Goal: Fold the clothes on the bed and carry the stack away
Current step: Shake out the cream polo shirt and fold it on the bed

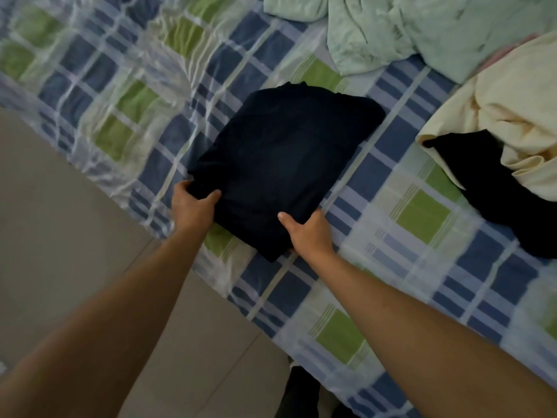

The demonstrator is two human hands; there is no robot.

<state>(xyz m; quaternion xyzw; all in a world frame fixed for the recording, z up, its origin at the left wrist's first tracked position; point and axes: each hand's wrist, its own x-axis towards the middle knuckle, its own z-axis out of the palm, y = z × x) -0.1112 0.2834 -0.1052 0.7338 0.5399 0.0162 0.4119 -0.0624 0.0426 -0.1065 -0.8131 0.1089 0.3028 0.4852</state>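
A dark folded garment (283,164) lies near the middle of the frame on the bed (422,212), close to the bed's near edge, on a blue, green and white checked sheet. It is a neat, squarish packet, so 1 piece looks finished. The left hand (193,206) grips its lower-left corner, thumb on top and fingers curled under the edge. The right hand (307,233) holds the lower edge the same way, thumb pressed on the cloth and fingers tucked beneath. Both hands seem set either to square the packet or to lift it.

More remains. At the right of the frame a cream garment (512,122) sits crumpled, partly over another dark garment (494,188) that spreads loose toward the right edge. At the upper right a pale green cloth (422,31) is bunched up; whether it is clothing or bedding cannot be told. At least 2 pieces look unfolded, no stack has been built, and the carrying away is not yet begun. Tiled floor (60,221) shows at the lower left.
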